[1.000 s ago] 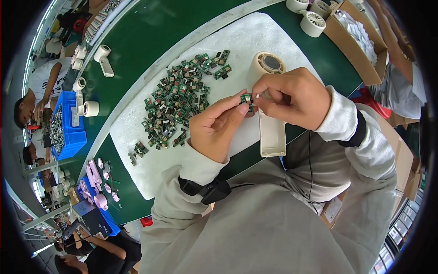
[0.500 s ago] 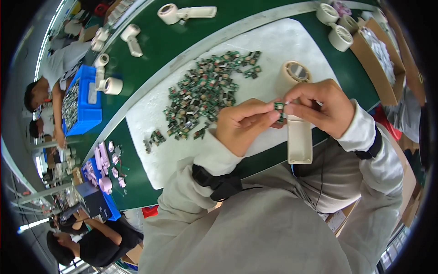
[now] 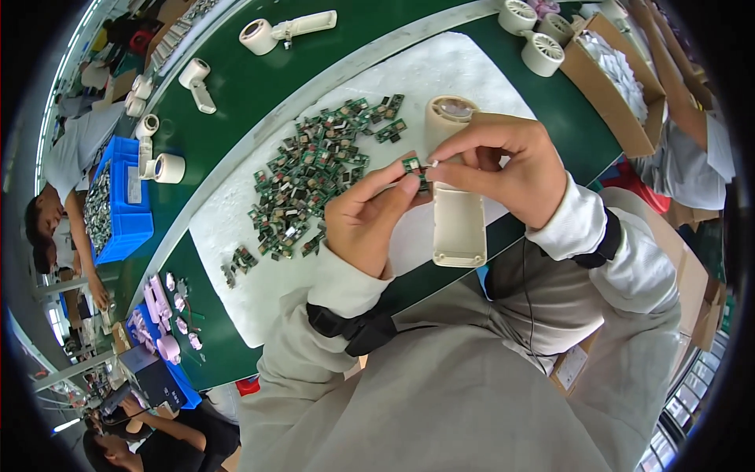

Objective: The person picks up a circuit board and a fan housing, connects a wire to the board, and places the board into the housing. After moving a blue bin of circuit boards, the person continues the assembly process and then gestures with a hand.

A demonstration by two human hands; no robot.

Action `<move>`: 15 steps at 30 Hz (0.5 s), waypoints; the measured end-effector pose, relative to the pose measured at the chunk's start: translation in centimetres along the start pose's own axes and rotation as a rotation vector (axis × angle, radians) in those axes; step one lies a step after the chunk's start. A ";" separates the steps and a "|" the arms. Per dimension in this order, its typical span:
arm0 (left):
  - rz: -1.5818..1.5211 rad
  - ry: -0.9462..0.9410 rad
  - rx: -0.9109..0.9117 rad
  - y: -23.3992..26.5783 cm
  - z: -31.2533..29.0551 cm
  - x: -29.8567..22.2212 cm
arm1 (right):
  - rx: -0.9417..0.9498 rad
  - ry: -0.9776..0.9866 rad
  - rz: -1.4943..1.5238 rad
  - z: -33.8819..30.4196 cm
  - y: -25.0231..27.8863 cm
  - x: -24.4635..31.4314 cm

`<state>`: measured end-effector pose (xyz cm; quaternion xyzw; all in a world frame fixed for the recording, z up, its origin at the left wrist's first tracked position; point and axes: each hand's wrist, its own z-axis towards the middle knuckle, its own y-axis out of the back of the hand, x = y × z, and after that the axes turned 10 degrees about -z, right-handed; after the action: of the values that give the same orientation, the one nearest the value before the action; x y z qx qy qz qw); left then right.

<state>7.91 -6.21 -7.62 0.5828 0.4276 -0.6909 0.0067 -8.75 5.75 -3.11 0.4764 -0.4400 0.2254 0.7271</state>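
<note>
Our left hand (image 3: 366,216) is pinching a small green circuit board (image 3: 412,164), our right hand (image 3: 510,164) a tiny white piece (image 3: 432,164) just beside it, near the cream housing (image 3: 459,228). We are risking damaging the board by pressing askew, or losing the piece by loosening our pinch.

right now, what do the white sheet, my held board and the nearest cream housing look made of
White sheet: probably foam, matte and finely grainy. Held board: likely fibreglass laminate, green-coated, carrying small components. Cream housing: seemingly moulded plastic, satin, with thin, even walls.
</note>
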 end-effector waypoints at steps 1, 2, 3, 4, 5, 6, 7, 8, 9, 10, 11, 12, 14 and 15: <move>0.002 0.002 -0.009 0.2 0.0 0.0 | -0.026 0.060 -0.012 0.0 -0.1 -0.2; 0.000 0.003 -0.003 0.3 0.1 0.0 | -0.030 0.059 -0.016 0.0 -0.2 -0.3; 0.000 -0.002 -0.008 0.5 0.1 0.1 | -0.026 0.074 -0.004 -0.1 -0.3 -0.5; 0.002 -0.007 -0.013 0.6 0.1 0.1 | -0.021 0.090 0.009 -0.1 -0.3 -0.6; 0.005 -0.013 -0.018 0.7 0.1 0.2 | -0.015 0.107 0.024 0.0 -0.4 -0.7; 0.008 -0.015 -0.018 0.7 0.1 0.1 | -0.017 0.109 0.026 0.0 -0.4 -0.8; 0.043 -0.014 -0.026 0.6 0.0 0.0 | 0.033 0.093 0.055 0.2 -0.3 -1.0; 0.077 -0.013 -0.035 0.5 -0.1 -0.1 | 0.082 0.076 0.084 0.3 -0.2 -1.1; 0.111 -0.011 -0.043 0.4 -0.1 -0.2 | 0.132 0.058 0.112 0.4 -0.2 -1.2; 0.113 -0.011 -0.041 0.3 -0.2 -0.2 | 0.129 0.059 0.114 0.4 -0.2 -1.2; 0.143 -0.028 -0.036 0.3 -0.3 -0.2 | 0.138 0.040 0.112 0.5 -0.3 -1.1; 0.174 -0.044 -0.030 0.3 -0.4 -0.2 | 0.146 0.021 0.109 0.5 -0.3 -1.1; 0.207 -0.063 -0.023 0.7 -0.5 -0.2 | 0.152 0.005 0.109 0.5 -0.6 -0.9; 0.217 -0.064 -0.027 1.0 -0.6 -0.1 | 0.117 0.012 0.046 0.5 -0.8 -0.8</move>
<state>8.93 -6.52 -8.12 0.6033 0.3707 -0.6986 0.1029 -8.80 5.02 -4.07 0.5064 -0.4327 0.2702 0.6952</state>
